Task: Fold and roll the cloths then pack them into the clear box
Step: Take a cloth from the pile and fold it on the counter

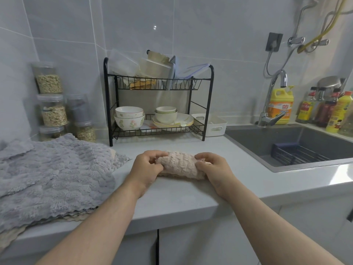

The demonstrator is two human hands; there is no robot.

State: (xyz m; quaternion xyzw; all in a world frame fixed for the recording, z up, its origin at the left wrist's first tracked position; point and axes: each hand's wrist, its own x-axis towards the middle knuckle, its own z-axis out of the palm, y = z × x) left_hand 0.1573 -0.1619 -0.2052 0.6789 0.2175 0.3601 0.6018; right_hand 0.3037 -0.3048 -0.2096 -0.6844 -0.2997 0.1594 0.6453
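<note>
Both forearms (107, 217) are reaching over the pale grey countertop (172, 197), whose front edge is running above white cabinet doors (200, 249). The left hand (146, 170) and right hand (214, 169) are each gripping one end of the rolled pink cloth (179, 165), fingers curled round it as it is lying on the counter. Grey cloths (53, 175) are lying stacked at the left (beige ones showing beneath). Behind, a black rack (158, 100) is holding bowls (129, 117) against the tiled wall (66, 35); its top shelf is possibly holding clear containers. A sink (286, 142) is sitting at the right.

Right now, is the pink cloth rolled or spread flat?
Rolled: the pink cloth forms a compact cylinder on the counter, left hand and right hand gripping its ends.
</note>
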